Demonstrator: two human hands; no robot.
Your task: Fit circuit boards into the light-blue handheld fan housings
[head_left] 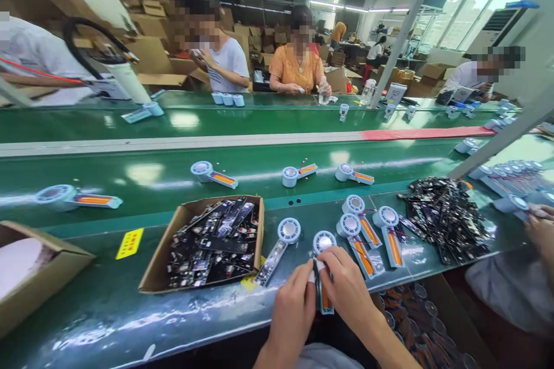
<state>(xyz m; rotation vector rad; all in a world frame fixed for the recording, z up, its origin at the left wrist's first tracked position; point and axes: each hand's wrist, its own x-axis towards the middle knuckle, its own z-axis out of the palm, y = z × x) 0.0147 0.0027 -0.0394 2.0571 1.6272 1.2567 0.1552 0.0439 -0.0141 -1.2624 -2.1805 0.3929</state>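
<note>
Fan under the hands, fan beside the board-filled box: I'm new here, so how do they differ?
The first fan shows orange in its handle; the second fan shows a circuit board. Left hand and right hand partly cover the first fan; the second fan lies uncovered. Both have round heads.

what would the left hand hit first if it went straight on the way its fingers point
Probably the round, light-blue fan head just beyond the left hand, though depth there is hard to judge.

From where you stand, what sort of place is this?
Likely an electronics assembly workshop: open pale-blue devices line a green belt, a cardboard box holds circuit boards, and people work opposite.
</note>
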